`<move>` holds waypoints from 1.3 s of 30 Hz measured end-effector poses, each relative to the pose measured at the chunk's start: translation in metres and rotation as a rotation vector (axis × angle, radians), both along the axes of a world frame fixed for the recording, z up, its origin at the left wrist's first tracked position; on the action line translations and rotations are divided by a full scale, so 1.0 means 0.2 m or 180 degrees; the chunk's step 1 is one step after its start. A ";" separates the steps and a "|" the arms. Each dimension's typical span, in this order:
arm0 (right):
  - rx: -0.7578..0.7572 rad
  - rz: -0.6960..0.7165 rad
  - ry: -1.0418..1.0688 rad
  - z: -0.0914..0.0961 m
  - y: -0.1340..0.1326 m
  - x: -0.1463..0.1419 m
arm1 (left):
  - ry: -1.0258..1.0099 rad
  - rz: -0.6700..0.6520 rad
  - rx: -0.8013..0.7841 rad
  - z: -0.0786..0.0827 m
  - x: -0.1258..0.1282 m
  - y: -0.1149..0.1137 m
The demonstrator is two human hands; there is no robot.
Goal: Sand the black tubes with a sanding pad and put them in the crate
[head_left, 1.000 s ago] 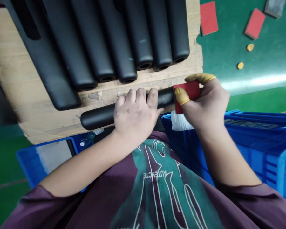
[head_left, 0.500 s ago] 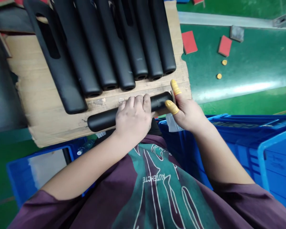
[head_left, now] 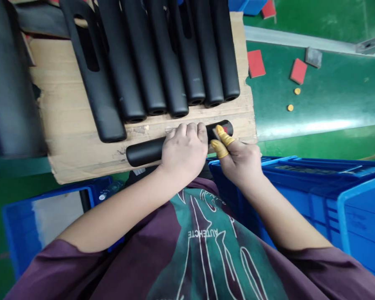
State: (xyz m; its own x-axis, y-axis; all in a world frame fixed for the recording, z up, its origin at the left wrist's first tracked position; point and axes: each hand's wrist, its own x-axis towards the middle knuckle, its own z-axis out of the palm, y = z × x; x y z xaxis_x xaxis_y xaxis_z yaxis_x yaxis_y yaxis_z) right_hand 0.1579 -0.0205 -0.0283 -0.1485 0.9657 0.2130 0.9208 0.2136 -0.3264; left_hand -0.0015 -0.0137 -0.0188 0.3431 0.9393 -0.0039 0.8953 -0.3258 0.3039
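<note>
My left hand (head_left: pixel 184 150) wraps over a matte black tube (head_left: pixel 146 152) lying across the near edge of a cardboard sheet (head_left: pixel 81 160). My right hand (head_left: pixel 240 162), with yellow cots on thumb and forefinger, pinches a thin pad (head_left: pixel 215 133) against the tube's right end. The pad shows nearly edge-on and is mostly hidden by those fingers. Its colour is hard to make out here, though it looks like the red pad from earlier. Several similar black tubes (head_left: pixel 171 54) lie side by side on the cardboard, just beyond my left hand.
Red pads (head_left: pixel 256 63) and a grey block (head_left: pixel 313 57) lie on the green bench (head_left: pixel 325 87), with loose yellow finger cots (head_left: pixel 290 107) nearby. Blue plastic crates (head_left: pixel 331 196) stand at the right, and another blue crate (head_left: pixel 25 221) at the left.
My right hand has moved left along the tube, and the red pad has turned from face-on to nearly edge-on. The whole view has shifted as my head moved.
</note>
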 end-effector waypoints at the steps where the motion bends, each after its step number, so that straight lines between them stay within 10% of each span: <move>1: -0.0035 0.0072 -0.0003 0.00 0.01 -0.01 | -0.0017 0.0002 -0.0029 0.00 0.00 0.00; 39: 0.0102 -0.0067 -0.0035 -0.01 0.02 -0.02 | -0.0226 0.0021 -0.0109 -0.01 -0.02 0.02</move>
State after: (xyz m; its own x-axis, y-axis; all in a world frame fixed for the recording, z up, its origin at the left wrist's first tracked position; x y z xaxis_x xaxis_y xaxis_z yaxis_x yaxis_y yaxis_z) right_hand 0.1529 -0.0159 -0.0302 -0.1306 0.9614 0.2424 0.9287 0.2042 -0.3094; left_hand -0.0059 -0.0100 -0.0206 0.3375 0.9412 -0.0119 0.8732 -0.3083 0.3775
